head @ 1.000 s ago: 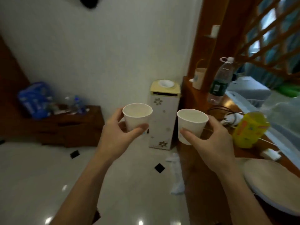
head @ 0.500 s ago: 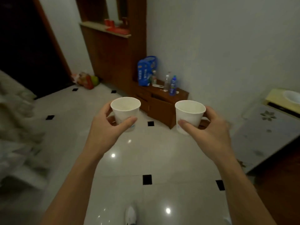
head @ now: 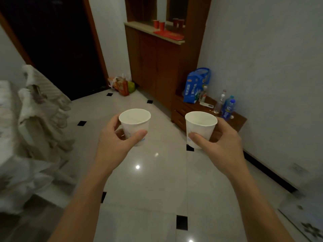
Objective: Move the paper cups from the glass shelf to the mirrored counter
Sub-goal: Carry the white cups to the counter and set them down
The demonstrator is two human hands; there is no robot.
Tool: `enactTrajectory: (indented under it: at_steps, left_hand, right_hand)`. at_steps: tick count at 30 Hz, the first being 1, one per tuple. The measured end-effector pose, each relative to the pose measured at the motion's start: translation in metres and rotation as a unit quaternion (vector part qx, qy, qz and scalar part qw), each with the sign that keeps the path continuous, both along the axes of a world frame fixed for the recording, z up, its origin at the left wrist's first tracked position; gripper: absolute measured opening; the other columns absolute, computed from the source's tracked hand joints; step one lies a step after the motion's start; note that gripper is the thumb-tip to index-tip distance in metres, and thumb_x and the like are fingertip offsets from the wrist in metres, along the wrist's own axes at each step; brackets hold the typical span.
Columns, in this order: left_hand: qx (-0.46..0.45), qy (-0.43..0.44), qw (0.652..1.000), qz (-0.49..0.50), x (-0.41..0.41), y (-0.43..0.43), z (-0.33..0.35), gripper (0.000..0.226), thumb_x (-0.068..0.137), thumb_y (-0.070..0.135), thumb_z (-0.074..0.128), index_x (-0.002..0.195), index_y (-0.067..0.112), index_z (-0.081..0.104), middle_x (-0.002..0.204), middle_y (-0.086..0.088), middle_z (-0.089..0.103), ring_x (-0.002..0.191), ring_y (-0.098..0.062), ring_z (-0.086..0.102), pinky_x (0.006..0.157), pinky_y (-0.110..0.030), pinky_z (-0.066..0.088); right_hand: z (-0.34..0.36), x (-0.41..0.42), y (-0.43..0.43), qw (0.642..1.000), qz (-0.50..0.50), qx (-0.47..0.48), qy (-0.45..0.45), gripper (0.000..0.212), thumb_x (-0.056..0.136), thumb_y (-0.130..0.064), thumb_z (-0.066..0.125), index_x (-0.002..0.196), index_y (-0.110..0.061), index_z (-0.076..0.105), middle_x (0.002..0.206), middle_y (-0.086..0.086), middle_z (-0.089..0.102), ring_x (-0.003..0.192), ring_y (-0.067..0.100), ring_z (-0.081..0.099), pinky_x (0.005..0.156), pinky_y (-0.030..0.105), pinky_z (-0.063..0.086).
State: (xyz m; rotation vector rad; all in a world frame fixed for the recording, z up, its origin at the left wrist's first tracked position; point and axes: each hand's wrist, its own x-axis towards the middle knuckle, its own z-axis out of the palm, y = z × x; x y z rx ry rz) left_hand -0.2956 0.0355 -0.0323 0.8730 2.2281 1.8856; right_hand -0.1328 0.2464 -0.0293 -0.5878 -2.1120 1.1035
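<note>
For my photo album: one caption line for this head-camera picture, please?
Left hand grips left paper cup, right hand grips right paper cup, above tiled floor.

Open tiled floor (head: pixel 148 189) ahead; draped furniture (head: pixel 35 119) left; low cabinet (head: pixel 209 110) right.

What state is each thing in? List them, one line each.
Left cup: upright, looks empty, held in the air.
Right cup: upright, looks empty, held in the air.
Left hand: grips left cup.
Right hand: grips right cup.
Red cups: upright on the counter.
Bottles: upright on the low cabinet.
Blue bag: standing on the low cabinet.
</note>
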Motion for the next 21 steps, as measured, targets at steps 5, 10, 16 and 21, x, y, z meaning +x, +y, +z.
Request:
enactTrajectory:
  at_steps: [5, 10, 16, 21]
  left_hand:
    - [-0.002, -0.001, 1.000, 0.018, -0.068, 0.018, -0.003, 0.073, 0.063, 0.047, 0.077, 0.129, 0.025, 0.055, 0.118, 0.014, 0.064, 0.104, -0.003, 0.062, 0.079, -0.017, 0.054]
    - [-0.005, -0.006, 1.000, 0.029, -0.132, 0.044, -0.012, 0.071, 0.063, 0.047, 0.078, 0.126, 0.026, 0.056, 0.116, 0.016, 0.063, 0.102, 0.003, 0.061, 0.075, -0.012, 0.051]
    - [-0.020, -0.009, 0.998, 0.052, -0.229, 0.091, -0.026, 0.073, 0.060, 0.054, 0.077, 0.126, 0.032, 0.054, 0.119, 0.018, 0.062, 0.105, 0.001, 0.061, 0.078, -0.016, 0.053]
    - [-0.035, -0.006, 0.997, 0.070, -0.320, 0.144, -0.025, 0.061, 0.058, 0.058, 0.075, 0.112, 0.054, 0.048, 0.113, 0.028, 0.059, 0.103, 0.005, 0.060, 0.073, -0.008, 0.050]
  right_hand:
    - [-0.009, -0.082, 0.020, 1.000, 0.029, -0.006, -0.005, 0.065, 0.064, -0.063, 0.075, 0.121, -0.050, 0.045, 0.106, -0.040, 0.051, 0.103, -0.016, 0.050, 0.066, 0.008, 0.047]
    - [-0.017, -0.161, 0.048, 0.999, 0.053, 0.000, -0.009, 0.069, 0.064, -0.065, 0.072, 0.125, -0.043, 0.047, 0.109, -0.037, 0.050, 0.104, -0.019, 0.046, 0.065, 0.004, 0.044]
    - [-0.029, -0.269, 0.098, 0.996, 0.088, -0.022, -0.006, 0.061, 0.068, -0.055, 0.077, 0.121, -0.043, 0.049, 0.108, -0.033, 0.053, 0.103, -0.018, 0.048, 0.070, 0.002, 0.043]
    - [-0.026, -0.373, 0.156, 0.993, 0.116, -0.032, -0.005, 0.063, 0.069, -0.053, 0.077, 0.124, -0.034, 0.053, 0.110, -0.027, 0.057, 0.102, -0.012, 0.052, 0.071, 0.005, 0.045]
